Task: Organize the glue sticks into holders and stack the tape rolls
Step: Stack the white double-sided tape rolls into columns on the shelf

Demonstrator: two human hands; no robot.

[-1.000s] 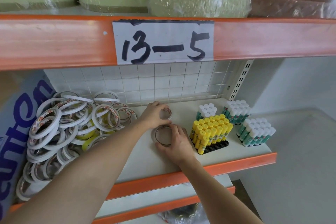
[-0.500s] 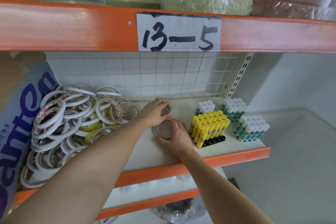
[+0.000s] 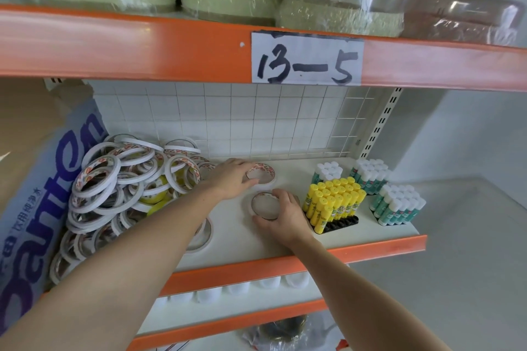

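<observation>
Tape rolls (image 3: 125, 194) lie piled at shelf (image 3: 370, 232) left. My left hand (image 3: 233, 179) grasps one roll (image 3: 261, 175); my right hand (image 3: 282, 215) grasps another (image 3: 263, 204), beside yellow glue sticks (image 3: 335, 201).

Loose white tape rolls (image 3: 114, 194) are lying heaped at the shelf's left; two more tape rolls (image 3: 261, 175) (image 3: 263, 205) are lying flat mid-shelf. Yellow glue sticks (image 3: 335, 202) are standing upright in a black holder (image 3: 339, 226); white-capped green glue sticks (image 3: 399, 205) are standing grouped alongside.
</observation>
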